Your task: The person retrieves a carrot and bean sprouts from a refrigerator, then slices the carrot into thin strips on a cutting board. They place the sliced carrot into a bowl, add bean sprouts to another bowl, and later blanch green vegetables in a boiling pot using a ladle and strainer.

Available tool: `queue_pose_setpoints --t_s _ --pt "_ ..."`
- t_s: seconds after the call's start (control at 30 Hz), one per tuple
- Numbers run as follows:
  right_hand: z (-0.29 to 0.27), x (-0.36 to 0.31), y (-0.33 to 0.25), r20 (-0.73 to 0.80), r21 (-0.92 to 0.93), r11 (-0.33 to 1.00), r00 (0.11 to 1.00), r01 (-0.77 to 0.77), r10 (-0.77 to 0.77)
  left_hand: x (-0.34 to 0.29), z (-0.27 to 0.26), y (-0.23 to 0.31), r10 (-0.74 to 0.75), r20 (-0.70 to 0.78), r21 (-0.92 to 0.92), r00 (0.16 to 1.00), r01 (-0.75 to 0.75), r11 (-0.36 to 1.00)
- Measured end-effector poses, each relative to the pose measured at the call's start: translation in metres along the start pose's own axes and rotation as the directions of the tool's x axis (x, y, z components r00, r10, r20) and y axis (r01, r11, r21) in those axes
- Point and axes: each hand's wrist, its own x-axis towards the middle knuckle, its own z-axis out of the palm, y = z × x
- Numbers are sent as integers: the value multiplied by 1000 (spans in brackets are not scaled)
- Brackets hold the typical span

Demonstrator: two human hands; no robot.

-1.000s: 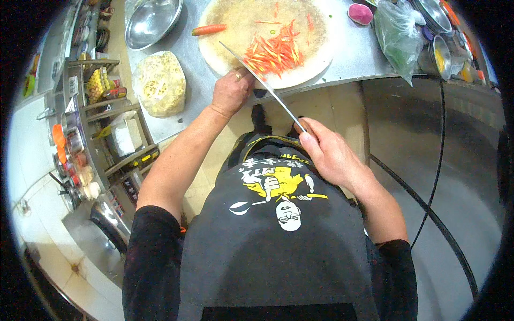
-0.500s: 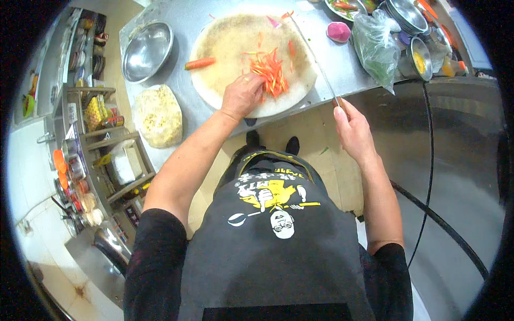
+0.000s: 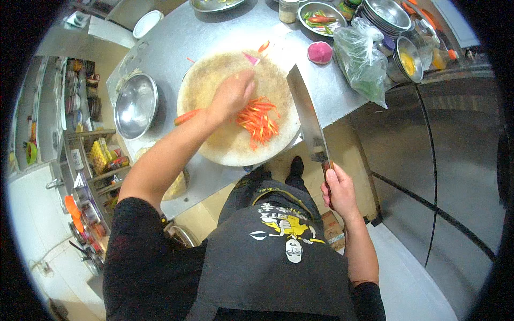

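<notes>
My right hand [image 3: 338, 190] is closed round the dark handle of a broad cleaver [image 3: 309, 109]. The blade points away from me, just off the right side of a round, worn chopping board [image 3: 201, 147]. Over the board, my left hand [image 3: 233, 93] has its fingers curled in, slightly blurred; what they hold, if anything, is hidden. A pile of shredded carrot [image 3: 259, 122] lies beside that hand. Partly behind my left forearm is a carrot piece [image 3: 186, 117]. A pink-purple scrap [image 3: 250, 59] rests near the board's far edge.
An empty steel bowl [image 3: 136, 107] stands left of the board, with a bag of pale food [image 3: 175, 187] partly under my forearm. At the right are a pink cut vegetable [image 3: 320, 52], a plastic bag of greens [image 3: 361, 64], a bowl of mixed vegetables [image 3: 322, 18] and stacked metal bowls [image 3: 388, 15].
My left hand has lifted off the carrot shreds and moved toward the board's far side. The cleaver has turned, showing its broad face instead of its thin edge. The view has shifted.
</notes>
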Motion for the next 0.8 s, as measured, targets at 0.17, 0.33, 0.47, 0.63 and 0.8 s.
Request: queue_pose_setpoints --t_s 0.17,0.33,0.47,0.63,0.8 --pt "0 -4 1 -14 138 990 999 -40 43 128 30 -21 -15 -63 365 998 37 930" --pt "19 -3 20 -37 120 993 999 -12 17 156 57 -22 120 117 351 986 -154 924" --pt "29 -8 -15 -21 -60 996 998 63 -64 136 49 -38 135 -39 273 990 -120 954" --pt "16 -5 -35 2 -231 960 987 159 -163 58 4 8 -66 -114 137 991 81 987" --pt "3 -6 -61 121 -359 874 945 326 -303 -86 -7 6 194 -139 422 971 -119 899"
